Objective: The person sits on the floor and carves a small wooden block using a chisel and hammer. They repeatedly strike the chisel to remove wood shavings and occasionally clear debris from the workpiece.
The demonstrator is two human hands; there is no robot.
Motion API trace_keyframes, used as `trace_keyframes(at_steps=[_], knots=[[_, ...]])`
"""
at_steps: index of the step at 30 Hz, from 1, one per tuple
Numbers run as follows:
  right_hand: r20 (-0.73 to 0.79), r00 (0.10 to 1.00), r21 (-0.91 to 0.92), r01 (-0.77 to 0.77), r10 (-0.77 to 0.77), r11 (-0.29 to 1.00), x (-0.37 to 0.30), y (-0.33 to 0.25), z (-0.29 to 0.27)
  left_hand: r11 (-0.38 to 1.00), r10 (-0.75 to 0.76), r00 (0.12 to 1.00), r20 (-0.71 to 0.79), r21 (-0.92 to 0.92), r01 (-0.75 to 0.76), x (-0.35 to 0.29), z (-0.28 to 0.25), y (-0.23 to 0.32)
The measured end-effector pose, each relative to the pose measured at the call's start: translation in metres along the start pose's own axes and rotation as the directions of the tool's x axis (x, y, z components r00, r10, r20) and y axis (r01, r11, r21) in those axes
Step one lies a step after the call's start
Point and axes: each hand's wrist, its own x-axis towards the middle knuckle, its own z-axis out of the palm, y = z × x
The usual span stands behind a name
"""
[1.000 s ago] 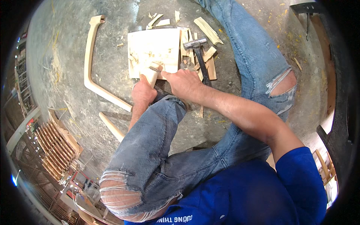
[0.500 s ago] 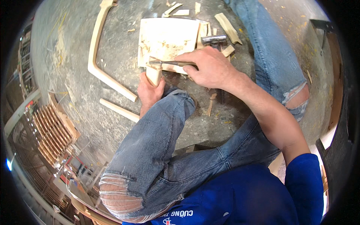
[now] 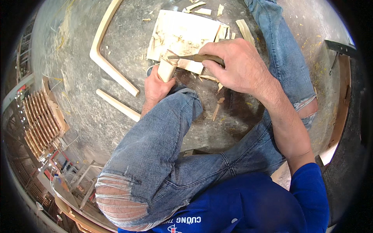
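My left hand is closed around a pale wooden piece, its upper end sticking out above the fingers. In my right hand is a chisel, held with index finger and thumb along it. Its tip rests at the top end of the wooden piece, where a curled sliver of wood stands up. Just beyond lies a flat pale board with shavings scattered on it. My bent leg, in torn jeans, hides the lower part of the held piece.
A bent wooden frame part lies on the concrete floor to the left, with a straight wooden bar nearer me. Offcuts are strewn around the board. Stacked slatted wooden parts stand at far left.
My right hand and the chisel have shifted slightly right and toward the top of the view. The hammer visible beside the board before is now hidden behind my right hand.
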Motion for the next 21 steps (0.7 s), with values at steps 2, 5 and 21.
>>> trace_keyframes(at_steps=[2,5,21], knots=[[0.045,0.999,-0.044,-0.001,0.003,0.999,-0.001,-0.004,0.0,0.998,0.003,0.999,0.055,-0.058,0.001,0.0,-0.006,0.005],[0.131,0.988,-0.091,-0.07,0.082,0.993,0.0,-0.009,0.007,1.0,-0.021,0.989,0.146,0.016,0.018,0.007,-0.009,0.002],[0.107,0.989,-0.005,-0.101,0.101,0.995,-0.001,0.012,0.012,0.974,0.076,0.992,0.099,0.204,-0.095,0.017,-0.035,-0.005]])
